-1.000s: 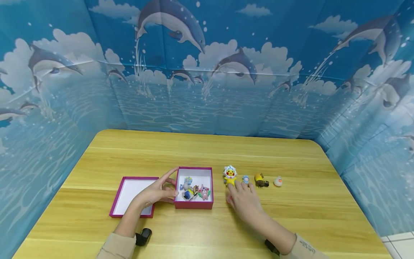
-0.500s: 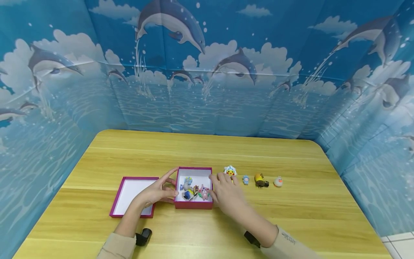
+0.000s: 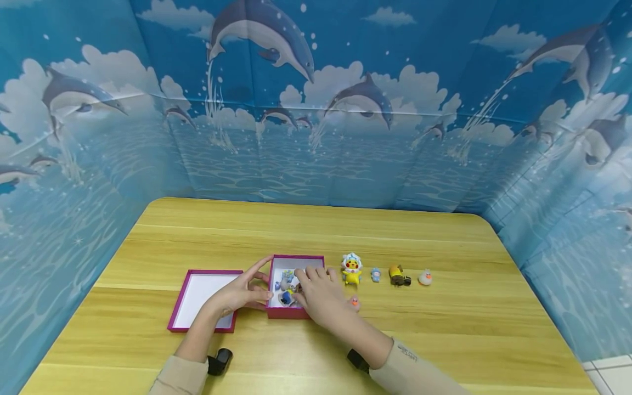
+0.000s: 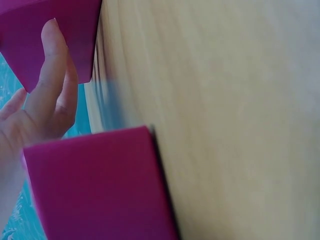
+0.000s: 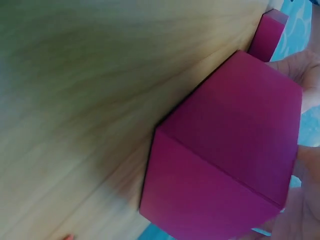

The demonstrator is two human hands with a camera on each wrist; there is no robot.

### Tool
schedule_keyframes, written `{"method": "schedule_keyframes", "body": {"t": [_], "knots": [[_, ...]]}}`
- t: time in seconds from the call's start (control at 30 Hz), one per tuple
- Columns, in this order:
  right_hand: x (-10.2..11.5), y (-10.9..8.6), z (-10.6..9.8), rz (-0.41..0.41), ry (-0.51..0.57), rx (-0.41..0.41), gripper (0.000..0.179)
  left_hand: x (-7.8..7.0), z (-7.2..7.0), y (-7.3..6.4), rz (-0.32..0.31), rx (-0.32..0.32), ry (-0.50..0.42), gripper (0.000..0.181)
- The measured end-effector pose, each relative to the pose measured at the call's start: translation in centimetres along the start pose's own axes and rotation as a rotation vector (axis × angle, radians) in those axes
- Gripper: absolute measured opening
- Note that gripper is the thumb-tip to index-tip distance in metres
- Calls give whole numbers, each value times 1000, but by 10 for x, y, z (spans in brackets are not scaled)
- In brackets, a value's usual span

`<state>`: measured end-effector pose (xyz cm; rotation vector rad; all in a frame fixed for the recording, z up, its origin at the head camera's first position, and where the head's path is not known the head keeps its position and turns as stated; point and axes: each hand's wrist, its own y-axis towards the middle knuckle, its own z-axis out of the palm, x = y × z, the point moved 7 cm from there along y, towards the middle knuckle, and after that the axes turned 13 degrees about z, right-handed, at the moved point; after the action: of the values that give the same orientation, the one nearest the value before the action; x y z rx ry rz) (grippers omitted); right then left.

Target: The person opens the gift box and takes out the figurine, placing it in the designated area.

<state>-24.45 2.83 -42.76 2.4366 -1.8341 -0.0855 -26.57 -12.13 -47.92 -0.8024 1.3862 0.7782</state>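
A magenta box (image 3: 296, 313) with white inside stands mid-table. In it lie a blue-and-white figurine (image 3: 285, 298) and a grey-blue figurine (image 3: 284, 283). My left hand (image 3: 242, 291) rests against the box's left wall, thumb near the front corner, forefinger stretched toward the back; the left wrist view shows a straight finger (image 4: 52, 65) along the wall. My right hand (image 3: 321, 293) reaches over the right wall into the box, fingers bent downward, thumb and forefinger apart beside a small brown toy (image 3: 299, 287). It hides the box's right part, where a pink figurine lay.
The box's lid (image 3: 204, 299) lies inside-up at left. To the right stand a yellow figurine in a white hood (image 3: 351, 269), a small blue figurine (image 3: 376, 275), a yellow-and-brown toy (image 3: 398, 275), a white duck (image 3: 424, 277) and a pink duck (image 3: 354, 303). A dolphin-print curtain (image 3: 316, 153) surrounds the table.
My right hand has moved left from the row of toys to over the box, uncovering the yellow figurine and the pink duck. The left hand and box have stayed put.
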Motion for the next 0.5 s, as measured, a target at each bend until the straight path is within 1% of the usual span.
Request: {"method": "schedule_keyframes", "body": {"t": [0.3, 0.5], "knots": [[11, 14, 8, -14, 43, 70, 48, -1, 0, 0, 2, 4, 9, 83], [13, 21, 13, -1, 24, 150, 52, -1, 0, 0, 3, 9, 6, 83]]}}
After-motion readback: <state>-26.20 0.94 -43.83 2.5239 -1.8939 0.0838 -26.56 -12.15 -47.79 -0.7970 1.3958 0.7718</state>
